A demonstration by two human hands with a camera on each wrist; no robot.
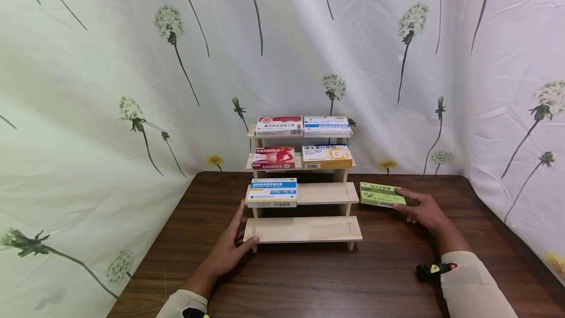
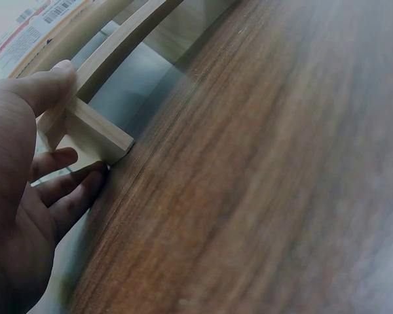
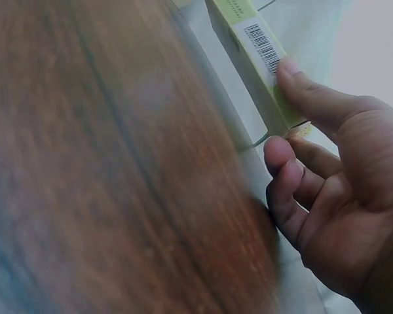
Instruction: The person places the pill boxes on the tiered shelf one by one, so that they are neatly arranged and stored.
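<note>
A wooden step stand [image 1: 303, 229] carries medicine boxes on its upper tiers. My left hand [image 1: 229, 244] holds the stand's lower left end; in the left wrist view that hand [image 2: 26, 163] has its thumb over the front edge of the shelf and its fingers beside the leg. To the right of the stand, my right hand [image 1: 423, 212] pinches a green medicine box [image 1: 381, 194] by its right end. The right wrist view shows the thumb of my right hand [image 3: 340, 176] against the barcode side of the green box [image 3: 249, 55], above the table.
A blue-and-white box [image 1: 272, 193] lies at the left of the second tier up. Above it are a red box [image 1: 273, 157], a yellow-and-white box [image 1: 327, 156], a red-and-white box [image 1: 279, 126] and another blue-and-white box [image 1: 326, 126]. A dandelion-print curtain [image 1: 282, 72] hangs behind the brown table [image 1: 309, 283].
</note>
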